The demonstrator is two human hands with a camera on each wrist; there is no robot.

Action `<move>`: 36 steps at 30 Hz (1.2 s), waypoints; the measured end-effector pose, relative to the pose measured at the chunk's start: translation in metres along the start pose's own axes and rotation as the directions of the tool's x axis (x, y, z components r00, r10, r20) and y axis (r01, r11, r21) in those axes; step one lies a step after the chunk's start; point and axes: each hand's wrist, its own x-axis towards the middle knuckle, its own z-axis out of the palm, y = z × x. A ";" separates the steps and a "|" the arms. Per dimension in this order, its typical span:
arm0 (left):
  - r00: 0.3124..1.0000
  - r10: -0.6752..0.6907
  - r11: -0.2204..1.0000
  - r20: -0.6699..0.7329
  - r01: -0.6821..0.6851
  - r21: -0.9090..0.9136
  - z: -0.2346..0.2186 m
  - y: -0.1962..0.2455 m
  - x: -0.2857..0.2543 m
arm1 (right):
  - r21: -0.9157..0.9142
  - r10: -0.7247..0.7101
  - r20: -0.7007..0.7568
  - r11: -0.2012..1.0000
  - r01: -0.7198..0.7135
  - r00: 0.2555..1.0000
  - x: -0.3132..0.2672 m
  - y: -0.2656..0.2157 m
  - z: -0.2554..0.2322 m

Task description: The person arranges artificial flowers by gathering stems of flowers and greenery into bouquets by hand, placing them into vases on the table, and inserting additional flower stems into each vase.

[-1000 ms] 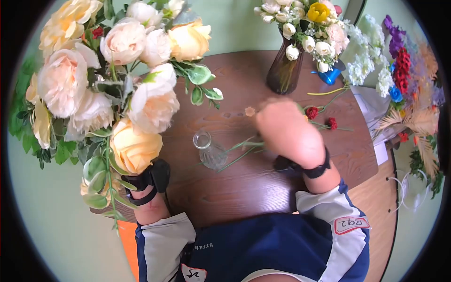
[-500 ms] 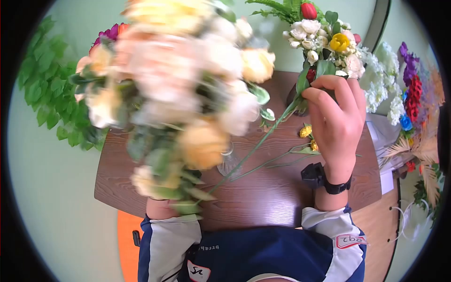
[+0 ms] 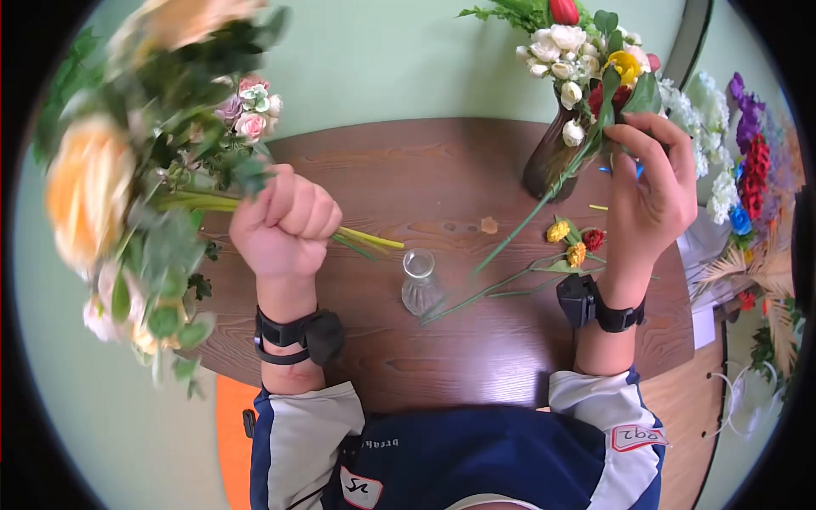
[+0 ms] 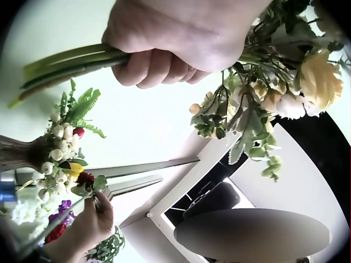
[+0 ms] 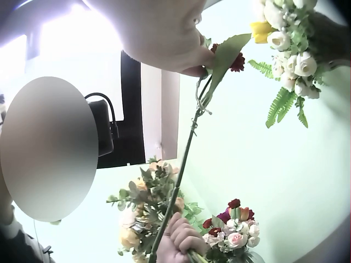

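My left hand (image 3: pixel 287 223) grips the stems of a large bouquet of peach and cream flowers (image 3: pixel 89 191), held out to the left and partly blurred. The cut ends (image 4: pixel 66 63) stick out past the fist. My right hand (image 3: pixel 654 191) pinches a long green flower stem (image 3: pixel 535 208) near its top, by the leaves (image 5: pixel 225 63). A dark red bloom (image 5: pixel 238 62) shows beside that leaf. The stem slants down to the left from my fingers. Between the hands, a small clear glass vase (image 3: pixel 421 289) stands on the brown table (image 3: pixel 365 170).
Behind my right hand stands a dark brown vase (image 3: pixel 544 166) of white flowers. Small yellow flowers (image 3: pixel 575 253) and a red one (image 3: pixel 593 240) lie on the table at right. Pink flowers (image 3: pixel 252 127) stand at the back left. More colourful flowers (image 3: pixel 752 178) line the right side.
My right hand, earlier low over the table, has picked up a leafy stem and raised it. The bouquet swung right across the view, then back left, and my left fist now shows.
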 end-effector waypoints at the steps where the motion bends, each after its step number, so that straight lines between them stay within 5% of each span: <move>1: 0.999 0.033 0.999 0.023 -0.032 -0.034 0.002 0.002 -0.001 | -0.001 -0.006 -0.006 1.000 0.006 1.000 0.000 0.001 0.002; 6: 0.977 0.028 0.988 0.211 0.005 -0.156 0.011 -0.005 0.002 | -0.011 -0.056 0.019 0.998 0.056 0.998 -0.003 -0.001 0.005; 10: 0.997 0.014 0.983 0.082 0.001 -0.182 0.005 -0.026 0.005 | 0.045 -0.110 0.054 0.993 0.108 0.992 -0.001 -0.007 0.008; 19: 0.993 -0.109 0.992 0.049 0.112 -0.060 -0.001 -0.034 0.006 | 0.120 -0.212 0.296 0.976 0.184 0.931 -0.004 -0.024 0.016; 26: 0.995 -0.102 0.993 0.012 0.102 -0.066 -0.001 -0.020 0.005 | 0.507 -0.254 0.503 0.861 -0.044 0.826 -0.042 -0.053 0.047; 36: 0.994 -0.109 0.992 -0.002 0.109 -0.065 0.007 -0.024 0.003 | 0.667 -0.353 0.573 0.725 -0.171 0.739 -0.066 -0.057 0.066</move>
